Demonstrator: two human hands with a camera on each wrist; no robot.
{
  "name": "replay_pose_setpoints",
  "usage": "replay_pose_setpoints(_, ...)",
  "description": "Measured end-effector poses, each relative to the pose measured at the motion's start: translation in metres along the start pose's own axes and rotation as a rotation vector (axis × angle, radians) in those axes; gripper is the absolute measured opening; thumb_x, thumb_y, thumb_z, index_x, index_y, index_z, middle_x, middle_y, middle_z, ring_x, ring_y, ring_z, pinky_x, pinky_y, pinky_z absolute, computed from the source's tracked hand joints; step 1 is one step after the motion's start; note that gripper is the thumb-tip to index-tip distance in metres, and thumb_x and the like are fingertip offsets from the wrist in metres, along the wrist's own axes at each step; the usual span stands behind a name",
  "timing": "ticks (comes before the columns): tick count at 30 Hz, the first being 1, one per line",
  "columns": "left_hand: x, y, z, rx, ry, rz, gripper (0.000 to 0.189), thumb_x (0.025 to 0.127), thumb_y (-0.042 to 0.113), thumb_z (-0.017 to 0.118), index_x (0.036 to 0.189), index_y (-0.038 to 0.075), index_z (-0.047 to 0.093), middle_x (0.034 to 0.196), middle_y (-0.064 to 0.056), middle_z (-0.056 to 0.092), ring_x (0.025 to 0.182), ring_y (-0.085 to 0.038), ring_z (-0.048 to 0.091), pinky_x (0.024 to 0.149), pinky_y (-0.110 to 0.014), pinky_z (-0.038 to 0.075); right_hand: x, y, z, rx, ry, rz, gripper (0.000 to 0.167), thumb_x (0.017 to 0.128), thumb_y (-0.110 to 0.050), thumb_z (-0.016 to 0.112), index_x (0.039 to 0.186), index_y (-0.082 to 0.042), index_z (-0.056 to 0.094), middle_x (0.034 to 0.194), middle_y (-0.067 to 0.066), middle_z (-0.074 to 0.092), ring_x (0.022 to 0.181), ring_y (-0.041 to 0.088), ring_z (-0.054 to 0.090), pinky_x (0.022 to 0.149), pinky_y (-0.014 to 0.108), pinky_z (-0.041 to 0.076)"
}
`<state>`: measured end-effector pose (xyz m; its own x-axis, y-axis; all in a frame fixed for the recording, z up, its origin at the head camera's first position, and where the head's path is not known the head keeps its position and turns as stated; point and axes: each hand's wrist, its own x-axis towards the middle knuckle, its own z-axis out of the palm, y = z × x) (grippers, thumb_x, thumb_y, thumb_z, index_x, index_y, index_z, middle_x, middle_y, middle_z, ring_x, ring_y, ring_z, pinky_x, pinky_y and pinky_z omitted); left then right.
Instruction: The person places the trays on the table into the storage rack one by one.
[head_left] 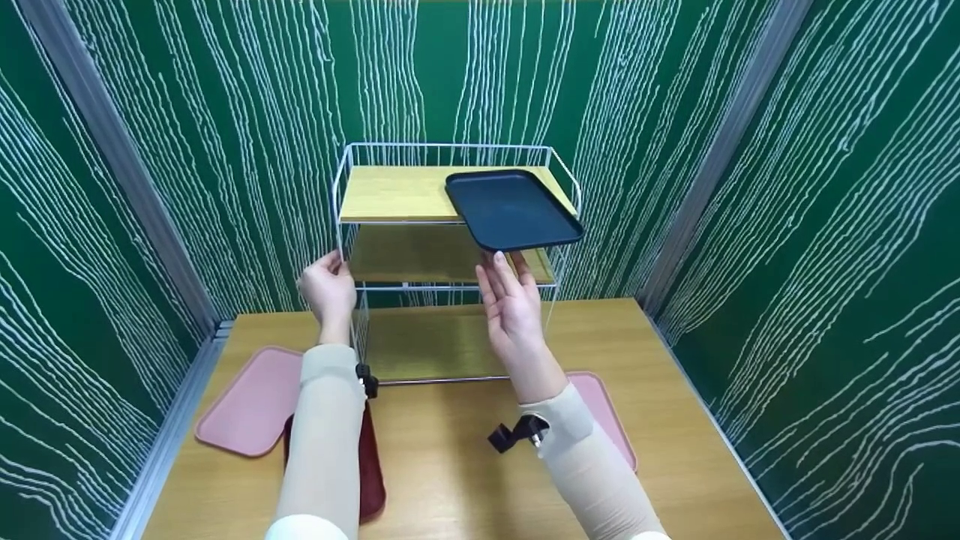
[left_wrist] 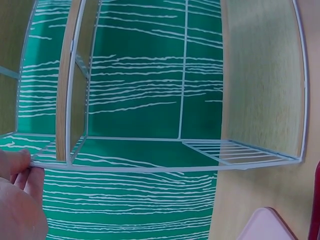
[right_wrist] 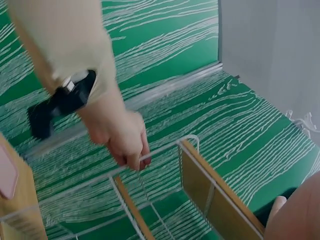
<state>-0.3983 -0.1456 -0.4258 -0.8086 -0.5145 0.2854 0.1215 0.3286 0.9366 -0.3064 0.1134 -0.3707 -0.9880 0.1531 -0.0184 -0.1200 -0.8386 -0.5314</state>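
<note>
A three-tier shelf rack (head_left: 405,255) with a white wire frame and wooden boards stands at the back of the table. My left hand (head_left: 328,289) pinches its left front post just below the top board; the left wrist view shows the fingers (left_wrist: 34,180) on the wire. A dark blue-black tray (head_left: 514,210) overlaps the right part of the top shelf (head_left: 397,191), its near end jutting out past the front. Under that end is my right hand (head_left: 514,311), palm up, fingers mostly straight, fingertips at the tray's near edge.
A pink tray (head_left: 251,401) lies left on the wooden table (head_left: 450,450). Partly under my left forearm is a dark red tray (head_left: 371,472). Another pink tray (head_left: 604,412) shows beside my right forearm. Green walls with white lines (head_left: 787,225) enclose the table.
</note>
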Motion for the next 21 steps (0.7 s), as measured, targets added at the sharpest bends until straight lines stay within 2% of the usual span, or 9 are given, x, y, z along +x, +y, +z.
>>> replay_pose_setpoints(4,-0.001,0.000,0.000,-0.015,-0.010,-0.013,0.030,0.105,0.002,0.066,0.134,0.001,0.073,0.134,-0.017,0.073,0.124,-0.030,0.070,0.106,-0.038,0.058,0.003,-0.010,-0.016,-0.088,-0.001,-0.021,0.061,0.109,-0.004,0.060,0.164,-0.005,0.033,0.156,0.018,0.051,0.135,0.027,0.058,0.109,0.032,0.054)
replay_pose_setpoints(8,-0.002,0.001,0.000,-0.004,-0.005,-0.001,0.028,0.105,0.002,0.066,0.131,0.001,0.075,0.130,-0.017,0.074,0.122,-0.030,0.071,0.105,-0.040,0.058,0.011,-0.028,-0.033,-0.220,0.010,-0.180,0.070,0.107,0.000,0.060,0.168,-0.003,0.025,0.162,0.020,0.040,0.138,0.025,0.053,0.115,0.033,0.049)
replay_pose_setpoints(12,-0.001,0.001,-0.001,0.024,0.007,0.020,0.026,0.104,0.003,0.067,0.128,0.002,0.077,0.126,-0.015,0.076,0.118,-0.029,0.073,0.103,-0.041,0.059,0.021,-0.050,-0.048,-0.409,-0.001,-0.373,0.080,0.103,0.002,0.068,0.169,-0.002,0.023,0.168,0.020,0.036,0.151,0.028,0.042,0.118,0.033,0.046)
replay_pose_setpoints(15,-0.001,0.000,-0.001,0.017,-0.001,0.012,0.026,0.105,0.002,0.066,0.128,0.002,0.077,0.127,-0.015,0.076,0.119,-0.029,0.073,0.104,-0.041,0.059,0.027,-0.067,-0.056,-0.573,-0.020,-0.484,0.085,0.098,0.000,0.075,0.168,-0.004,0.026,0.170,0.017,0.035,0.156,0.030,0.036,0.120,0.030,0.043)
replay_pose_setpoints(18,-0.001,0.001,-0.002,0.015,-0.009,0.008,0.026,0.105,0.003,0.066,0.129,0.003,0.077,0.129,-0.015,0.075,0.120,-0.029,0.072,0.104,-0.041,0.058,0.034,-0.082,-0.062,-0.740,-0.059,-0.548,0.088,0.096,-0.004,0.080,0.167,-0.003,0.030,0.171,0.015,0.034,0.156,0.029,0.035,0.123,0.034,0.040)
replay_pose_setpoints(21,-0.001,0.003,-0.003,0.016,-0.017,0.009,0.026,0.106,0.004,0.066,0.129,0.002,0.076,0.130,-0.016,0.074,0.121,-0.029,0.072,0.105,-0.040,0.058,0.042,-0.093,-0.067,-0.916,-0.110,-0.575,0.088,0.095,-0.012,0.084,0.166,-0.003,0.033,0.170,0.016,0.035,0.154,0.028,0.037,0.124,0.040,0.039)
